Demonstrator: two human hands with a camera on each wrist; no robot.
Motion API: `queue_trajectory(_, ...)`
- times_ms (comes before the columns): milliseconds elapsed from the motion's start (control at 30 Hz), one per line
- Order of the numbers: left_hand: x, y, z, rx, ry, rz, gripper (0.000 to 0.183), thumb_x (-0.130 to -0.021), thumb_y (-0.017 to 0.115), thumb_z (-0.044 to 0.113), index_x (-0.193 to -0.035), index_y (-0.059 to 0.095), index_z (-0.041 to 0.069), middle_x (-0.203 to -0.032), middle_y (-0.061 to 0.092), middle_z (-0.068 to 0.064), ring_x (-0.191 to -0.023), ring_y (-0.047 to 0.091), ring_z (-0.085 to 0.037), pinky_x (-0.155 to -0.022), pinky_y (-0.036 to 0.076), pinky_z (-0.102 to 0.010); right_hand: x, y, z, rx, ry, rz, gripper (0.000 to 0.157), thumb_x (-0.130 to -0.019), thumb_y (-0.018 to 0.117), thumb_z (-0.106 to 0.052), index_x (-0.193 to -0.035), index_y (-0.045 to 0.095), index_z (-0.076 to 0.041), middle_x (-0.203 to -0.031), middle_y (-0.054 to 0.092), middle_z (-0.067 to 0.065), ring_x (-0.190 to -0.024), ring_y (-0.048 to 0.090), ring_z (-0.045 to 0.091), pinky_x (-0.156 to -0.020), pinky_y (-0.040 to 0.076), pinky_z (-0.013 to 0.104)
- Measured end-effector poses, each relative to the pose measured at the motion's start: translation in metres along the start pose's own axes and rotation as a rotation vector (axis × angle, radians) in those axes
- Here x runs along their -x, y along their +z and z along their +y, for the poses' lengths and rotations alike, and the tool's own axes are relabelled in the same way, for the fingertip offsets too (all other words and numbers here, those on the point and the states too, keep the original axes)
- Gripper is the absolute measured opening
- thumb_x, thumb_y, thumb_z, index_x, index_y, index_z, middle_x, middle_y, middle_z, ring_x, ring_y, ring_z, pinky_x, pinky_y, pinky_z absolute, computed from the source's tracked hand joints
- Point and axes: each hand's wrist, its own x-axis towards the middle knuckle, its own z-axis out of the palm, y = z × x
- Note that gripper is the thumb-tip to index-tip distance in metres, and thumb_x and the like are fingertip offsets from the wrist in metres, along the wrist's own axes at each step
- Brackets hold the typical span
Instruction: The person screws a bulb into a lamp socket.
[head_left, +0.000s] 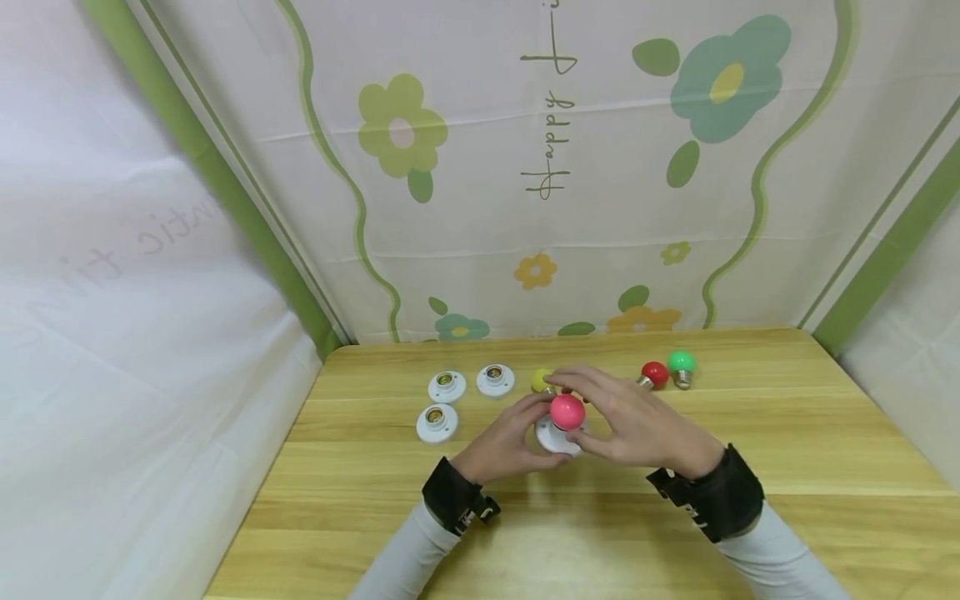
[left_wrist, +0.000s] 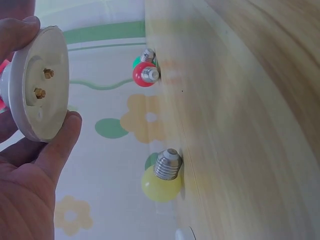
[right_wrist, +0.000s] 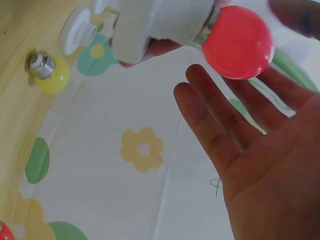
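My left hand point(head_left: 504, 444) grips a round white lamp holder point(left_wrist: 44, 90) by its rim, thumb and fingers on opposite sides. Two brass screws show on its underside in the left wrist view, and it is held above the table. A pinkish-red light bulb point(right_wrist: 239, 42) sits in the holder's socket, a strip of its metal base showing. Around the bulb comes my right hand point(head_left: 637, 421), its thumb on the near side and fingers reaching over the far side. In the right wrist view the outer fingers point(right_wrist: 210, 115) extend away from the bulb.
On the wooden table point(head_left: 360, 508), several white lamp holders point(head_left: 437, 423) stand to the left. A yellow bulb point(left_wrist: 161, 185) lies behind my hands. A red bulb point(head_left: 655, 374) and a green bulb point(head_left: 682, 363) lie at the back right. Printed cloth point(head_left: 480, 167) hangs behind.
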Motion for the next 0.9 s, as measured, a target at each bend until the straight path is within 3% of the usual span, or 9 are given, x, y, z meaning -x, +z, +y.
queue_trajectory(133, -0.0004, -0.0001, -0.0001, 0.026, 0.007, 0.002, 0.072, -0.083, 0.073, 0.042, -0.144, 0.042, 0.020, -0.146, 0.039, 0.006, -0.130, 0.038, -0.006, -0.106, 0.038, -0.025, 0.0002, -0.0013, -0.0016, -0.028, -0.045, 0.005, 0.062, -0.080, 0.066, -0.011, -0.140, 0.049, -0.018, -0.138, 0.049, -0.006, -0.124, 0.048, 0.014, -0.093, 0.051, 0.041)
queue_trajectory(267, 0.0003, 0.0000, -0.0002, 0.019, 0.014, 0.003, 0.074, -0.083, 0.073, 0.042, -0.145, 0.040, 0.020, -0.147, 0.039, 0.003, -0.131, 0.038, -0.007, -0.106, 0.039, -0.025, 0.0007, -0.0014, -0.0017, -0.031, -0.060, 0.023, 0.053, -0.079, 0.066, -0.008, -0.131, 0.057, -0.015, -0.131, 0.055, -0.006, -0.119, 0.051, 0.012, -0.092, 0.052, 0.038)
queue_trajectory(433, 0.0015, -0.0002, 0.0002, 0.007, -0.003, -0.003, 0.074, -0.084, 0.072, 0.044, -0.146, 0.040, 0.019, -0.147, 0.039, 0.001, -0.131, 0.039, -0.009, -0.104, 0.040, -0.026, 0.0007, -0.0015, -0.0014, -0.030, -0.069, 0.030, 0.046, -0.081, 0.069, -0.012, -0.126, 0.061, -0.015, -0.126, 0.057, -0.004, -0.116, 0.053, 0.014, -0.089, 0.053, 0.037)
queue_trajectory(700, 0.0014, 0.0005, -0.0005, -0.001, 0.003, 0.002, 0.070, -0.083, 0.072, 0.045, -0.142, 0.044, 0.020, -0.145, 0.040, 0.004, -0.130, 0.038, -0.006, -0.103, 0.041, -0.024, 0.0013, -0.0027, -0.0010, 0.000, -0.007, 0.008, 0.044, -0.082, 0.073, -0.027, -0.123, 0.061, -0.017, -0.122, 0.058, -0.006, -0.109, 0.055, 0.008, -0.085, 0.055, 0.032)
queue_trajectory(900, 0.0015, 0.0009, -0.0005, -0.015, 0.004, -0.002, 0.069, -0.083, 0.071, 0.046, -0.141, 0.046, 0.019, -0.143, 0.043, 0.004, -0.128, 0.040, -0.006, -0.102, 0.041, -0.022, 0.0012, -0.0032, -0.0012, 0.015, 0.016, 0.004, 0.041, -0.083, 0.073, -0.032, -0.119, 0.060, -0.016, -0.113, 0.060, -0.008, -0.096, 0.057, 0.003, -0.078, 0.056, 0.027)
